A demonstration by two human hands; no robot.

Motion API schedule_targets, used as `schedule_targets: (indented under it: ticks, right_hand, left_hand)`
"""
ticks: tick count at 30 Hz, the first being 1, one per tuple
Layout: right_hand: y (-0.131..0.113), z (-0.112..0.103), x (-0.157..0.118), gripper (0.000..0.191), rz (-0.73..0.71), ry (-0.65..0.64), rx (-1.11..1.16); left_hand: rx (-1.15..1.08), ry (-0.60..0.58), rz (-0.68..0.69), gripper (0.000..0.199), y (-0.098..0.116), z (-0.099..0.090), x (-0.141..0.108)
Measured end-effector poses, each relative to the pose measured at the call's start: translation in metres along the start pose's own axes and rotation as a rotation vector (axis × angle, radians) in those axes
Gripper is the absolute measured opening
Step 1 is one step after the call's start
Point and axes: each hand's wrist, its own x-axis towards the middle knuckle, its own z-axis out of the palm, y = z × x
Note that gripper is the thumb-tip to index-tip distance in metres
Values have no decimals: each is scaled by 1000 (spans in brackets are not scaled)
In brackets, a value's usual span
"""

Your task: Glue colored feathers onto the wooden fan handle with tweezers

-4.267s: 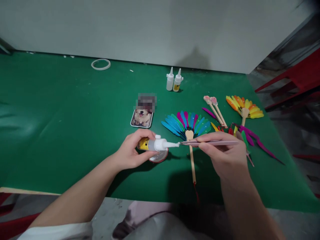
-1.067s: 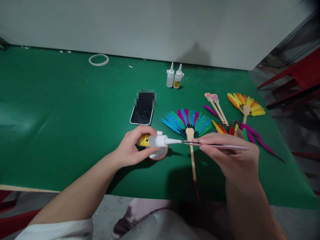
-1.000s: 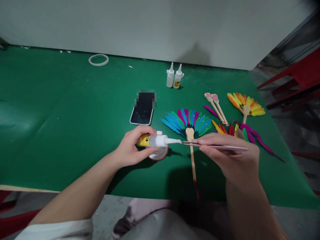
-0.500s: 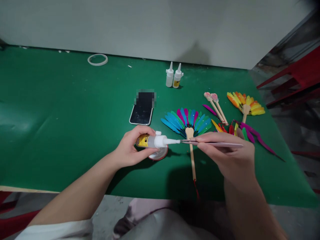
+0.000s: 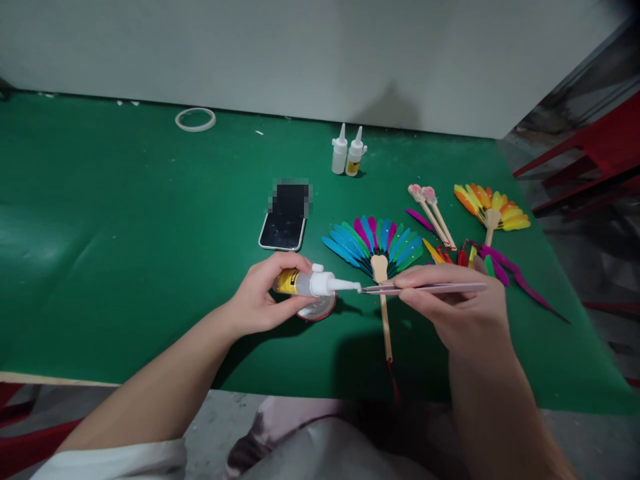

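My left hand (image 5: 260,297) is closed round a glue bottle (image 5: 303,283) with a yellow label, held on its side with the white nozzle pointing right. Pink tweezers (image 5: 440,289) lie between the closed thumb and fingers of my right hand (image 5: 465,303). Their tips are at the nozzle's end; whether they pinch anything there is too small to tell. Behind and below them lies a feather fan (image 5: 384,313) with blue, green and purple feathers, a wooden handle and a red tassel. A small round dish (image 5: 317,311) with a red rim is partly hidden under the bottle.
A phone (image 5: 283,223) lies beyond my left hand. Two upright glue bottles (image 5: 346,157) stand near the wall. At right are a yellow-orange fan (image 5: 493,212), two wooden handles (image 5: 433,217) and loose feathers (image 5: 520,277). A white ring (image 5: 195,120) lies at the back left.
The tweezer tips and the bottle's nozzle have shifted down slightly, with the tips still at the nozzle's end. Everything else on the table stays in place.
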Motion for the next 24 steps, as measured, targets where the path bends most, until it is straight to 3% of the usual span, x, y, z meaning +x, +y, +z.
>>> schedule_targets:
  ticks: [10,16,24]
  right_hand:
    - [-1,-4,0,20,-38,-33,-93]
    - [1,-4,0,20,-43,-135,-43]
    - [-1,-5,0,19,-63,-163,-30]
  left_hand:
    - [-110,5,68,29,3,1,7]
    - [-81,16,89,30,3,1,10]
    - [-56,35,78,28,2,1,9]
